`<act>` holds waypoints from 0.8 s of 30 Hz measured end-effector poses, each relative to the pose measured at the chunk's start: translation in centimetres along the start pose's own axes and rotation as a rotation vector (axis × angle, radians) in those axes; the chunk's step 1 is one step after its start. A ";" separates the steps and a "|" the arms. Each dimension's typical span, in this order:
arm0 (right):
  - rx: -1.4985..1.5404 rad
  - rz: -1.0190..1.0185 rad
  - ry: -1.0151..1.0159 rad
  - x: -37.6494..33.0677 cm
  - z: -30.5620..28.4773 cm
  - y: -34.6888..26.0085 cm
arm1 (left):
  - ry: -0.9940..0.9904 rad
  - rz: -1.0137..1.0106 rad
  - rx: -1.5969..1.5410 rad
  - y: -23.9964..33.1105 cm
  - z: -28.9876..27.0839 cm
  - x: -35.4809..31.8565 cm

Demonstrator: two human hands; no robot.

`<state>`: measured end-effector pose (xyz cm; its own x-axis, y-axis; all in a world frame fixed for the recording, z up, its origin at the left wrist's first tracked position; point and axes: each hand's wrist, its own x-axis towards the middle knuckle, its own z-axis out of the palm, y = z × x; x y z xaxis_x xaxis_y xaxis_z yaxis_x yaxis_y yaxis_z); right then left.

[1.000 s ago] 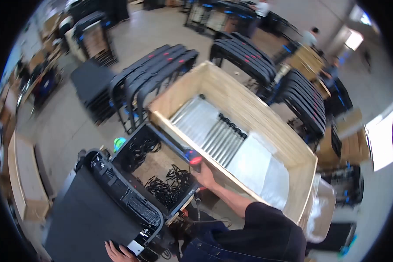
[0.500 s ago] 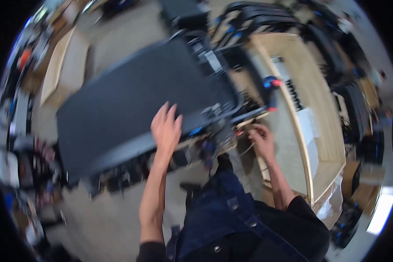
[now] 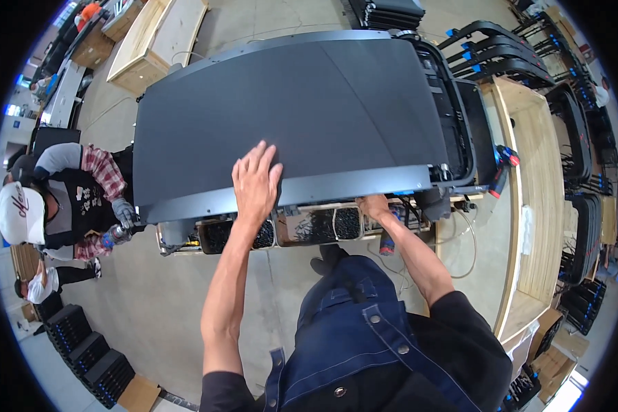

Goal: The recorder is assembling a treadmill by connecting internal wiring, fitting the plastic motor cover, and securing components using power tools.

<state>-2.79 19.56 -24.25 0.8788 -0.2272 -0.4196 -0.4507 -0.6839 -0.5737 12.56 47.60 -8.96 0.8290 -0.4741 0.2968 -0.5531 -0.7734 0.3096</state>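
Treadmill deck (image 3: 309, 110) seems heavy and stiff, best held by its metal rail (image 3: 353, 184); left hand (image 3: 255, 182) lies spread on it, grasping nothing; hidden grip of right hand (image 3: 374, 207) cannot be told.

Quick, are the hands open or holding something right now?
Left hand: open, fingers spread on the black deck.
Right hand: just below the grey edge strip; can't tell, its fingertips are hidden.

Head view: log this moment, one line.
left hand: open on dark grey rectangular deck; right hand: at near edge, fingertips hidden; co-worker's grey-gloved hand: near left corner
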 end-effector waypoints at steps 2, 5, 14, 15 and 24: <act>0.133 0.050 -0.027 3.6 0.7 -1.8 | 0.010 -0.014 0.028 -0.2 -0.6 0.1; 0.333 0.109 -0.043 6.9 0.3 -2.8 | 0.001 -0.044 0.007 -0.1 -1.7 0.4; 0.875 0.169 0.003 1.9 4.6 0.9 | -0.066 -0.120 0.000 0.4 -1.3 -0.2; 0.935 0.189 0.004 2.4 4.4 1.0 | -0.069 -0.119 0.000 0.5 -1.1 -0.3; 1.443 0.294 -0.076 2.9 5.3 6.2 | -0.031 -0.100 -0.022 0.9 -1.3 0.2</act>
<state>-3.82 18.34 -32.70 0.7407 -0.1654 -0.6512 -0.4095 0.6573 -0.6327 12.07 47.35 -7.45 0.8821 -0.4081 0.2354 -0.4690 -0.8081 0.3565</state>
